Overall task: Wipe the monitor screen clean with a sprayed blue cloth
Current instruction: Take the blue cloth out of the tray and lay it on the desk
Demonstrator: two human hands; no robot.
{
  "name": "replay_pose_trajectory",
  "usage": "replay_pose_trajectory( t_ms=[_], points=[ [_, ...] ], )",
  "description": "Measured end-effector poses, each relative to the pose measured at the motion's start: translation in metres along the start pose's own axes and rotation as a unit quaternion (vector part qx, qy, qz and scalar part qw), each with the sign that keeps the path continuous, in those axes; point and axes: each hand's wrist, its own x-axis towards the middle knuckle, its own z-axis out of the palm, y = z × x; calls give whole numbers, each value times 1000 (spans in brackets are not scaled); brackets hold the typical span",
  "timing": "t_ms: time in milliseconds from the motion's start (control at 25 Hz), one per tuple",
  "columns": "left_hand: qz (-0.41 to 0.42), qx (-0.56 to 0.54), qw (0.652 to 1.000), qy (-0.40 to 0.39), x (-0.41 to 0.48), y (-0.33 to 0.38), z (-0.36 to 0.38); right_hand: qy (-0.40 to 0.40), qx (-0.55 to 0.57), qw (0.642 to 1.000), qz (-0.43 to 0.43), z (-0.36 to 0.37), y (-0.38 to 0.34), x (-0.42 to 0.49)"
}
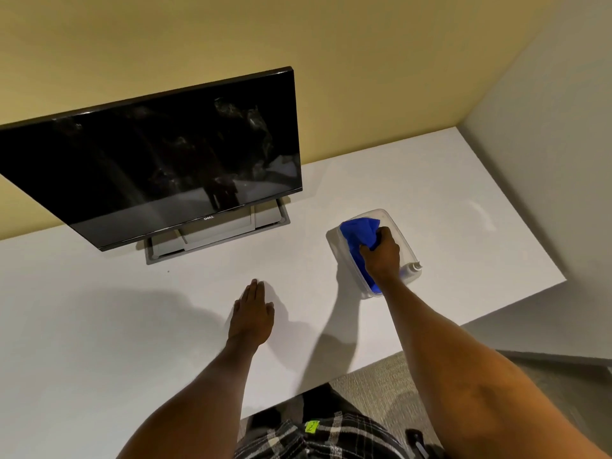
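Right hand: my right hand (381, 251) reaches into a clear plastic container (394, 220) on the white desk (397, 180), fingers closed around a bunched blue cloth (359, 231).
Blue cloth: it sits partly inside the container, one end crumpled in my grip, the other trailing down along the container's near wall, below my wrist.
Left hand: my left hand (253, 313) lies flat, palm down, on the bare desk, fingers straight and held together, holding nothing; it is well apart from the right hand.
Spray bottle: a small white bottle (412, 268) lies in the container's near right corner, just beside my right wrist; most of it is hidden.
Monitor: a Dell monitor (159, 160) stands on its grey stand (218, 231) at the left rear of the desk, against the yellow wall (364, 61). Its screen is dark, with pale smears toward the upper right.
Container and monitor: the container stands to the right of the monitor stand, apart from it.
Foreground: plaid shorts (318, 435) show at the bottom edge, above grey carpet (381, 382).
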Motion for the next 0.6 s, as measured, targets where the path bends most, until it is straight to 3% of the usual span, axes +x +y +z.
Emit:
replay_pose_trajectory(
  t_ms=[320,600],
  points=[
    [20,4,1000,18,-2,-10,-8,53,77,992,-81,-9,-24,-22],
    [14,-16,996,86,-6,-21,-12,71,6,973,-220,-1,-70,-30]
  ],
)
